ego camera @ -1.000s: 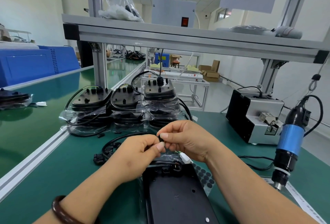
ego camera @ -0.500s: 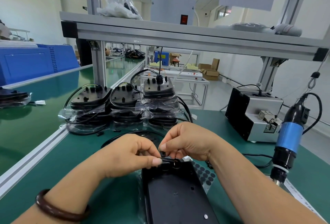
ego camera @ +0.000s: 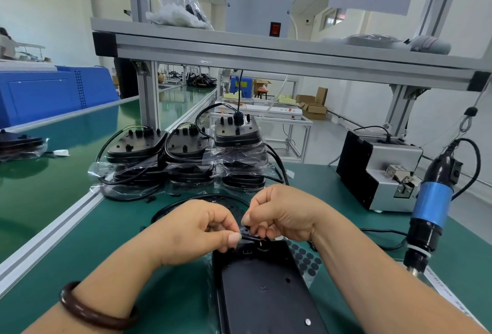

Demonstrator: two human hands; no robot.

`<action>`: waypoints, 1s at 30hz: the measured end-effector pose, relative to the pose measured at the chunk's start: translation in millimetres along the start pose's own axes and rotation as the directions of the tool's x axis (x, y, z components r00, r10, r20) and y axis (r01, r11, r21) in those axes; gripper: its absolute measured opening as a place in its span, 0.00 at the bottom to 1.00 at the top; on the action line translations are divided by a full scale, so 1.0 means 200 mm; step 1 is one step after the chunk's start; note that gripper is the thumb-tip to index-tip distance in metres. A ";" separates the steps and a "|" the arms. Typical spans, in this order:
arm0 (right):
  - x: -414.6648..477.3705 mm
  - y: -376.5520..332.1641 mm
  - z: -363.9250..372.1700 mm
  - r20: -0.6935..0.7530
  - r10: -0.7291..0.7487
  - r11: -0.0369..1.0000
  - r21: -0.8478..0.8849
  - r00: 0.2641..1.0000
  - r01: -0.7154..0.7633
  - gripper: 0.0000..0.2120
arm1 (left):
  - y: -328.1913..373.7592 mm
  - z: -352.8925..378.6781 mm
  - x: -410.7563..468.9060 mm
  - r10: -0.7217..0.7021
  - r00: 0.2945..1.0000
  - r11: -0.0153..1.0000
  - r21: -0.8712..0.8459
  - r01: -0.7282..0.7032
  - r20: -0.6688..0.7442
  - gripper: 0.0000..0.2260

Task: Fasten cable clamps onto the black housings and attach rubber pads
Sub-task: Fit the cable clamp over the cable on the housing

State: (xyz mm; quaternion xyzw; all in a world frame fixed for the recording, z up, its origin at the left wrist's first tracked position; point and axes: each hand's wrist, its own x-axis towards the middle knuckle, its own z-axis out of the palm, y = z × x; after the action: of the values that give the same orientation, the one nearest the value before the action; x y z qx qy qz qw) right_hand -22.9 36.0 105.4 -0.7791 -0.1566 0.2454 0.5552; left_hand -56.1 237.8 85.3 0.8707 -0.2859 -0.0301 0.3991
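A long black housing (ego camera: 262,288) lies on the green mat in front of me, its far end under my hands. My left hand (ego camera: 197,230) pinches the black cable (ego camera: 183,200) where it enters the housing's far end. My right hand (ego camera: 282,214) pinches a small black cable clamp (ego camera: 247,231) right above that same spot, fingertips curled down. The two hands touch each other over the clamp. A clear sheet of round black rubber pads (ego camera: 306,259) lies just right of the housing, partly under my right wrist.
Stacks of bagged black housings with cables (ego camera: 186,155) stand beyond my hands. A blue electric screwdriver (ego camera: 431,206) hangs at the right, with a grey screw feeder box (ego camera: 378,171) behind it. An aluminium shelf frame (ego camera: 266,54) spans overhead. A conveyor rail (ego camera: 53,230) runs along the left.
Both hands have come down from above the mat onto the far end of the housing, bringing the cable and clamp with them.
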 end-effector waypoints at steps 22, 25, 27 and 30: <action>-0.09 -0.04 -0.34 -0.352 0.003 0.994 -0.102 0.936 -0.041 0.05 | -0.02 0.03 0.01 -0.069 0.998 0.991 -0.117 0.070 0.013 0.09; -0.10 0.02 -0.42 -0.482 0.065 0.931 -0.287 0.874 -0.227 0.05 | -0.01 0.04 0.02 -0.078 0.997 0.987 -0.141 0.079 0.016 0.08; -0.12 0.09 -0.42 -0.516 0.092 0.865 -0.383 0.852 -0.325 0.06 | 0.00 0.04 0.02 -0.078 0.997 0.984 -0.158 0.081 0.024 0.08; -0.14 0.19 -0.38 -0.540 0.076 0.783 -0.487 0.838 -0.386 0.08 | 0.00 0.04 0.02 -0.082 0.996 0.986 -0.146 0.085 0.026 0.07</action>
State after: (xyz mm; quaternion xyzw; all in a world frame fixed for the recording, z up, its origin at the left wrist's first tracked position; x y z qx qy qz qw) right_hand -5.0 -52.2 95.5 -0.9594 0.0234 0.0477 0.2771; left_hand -55.0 230.7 80.2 0.8496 -0.2502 -0.0766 0.4578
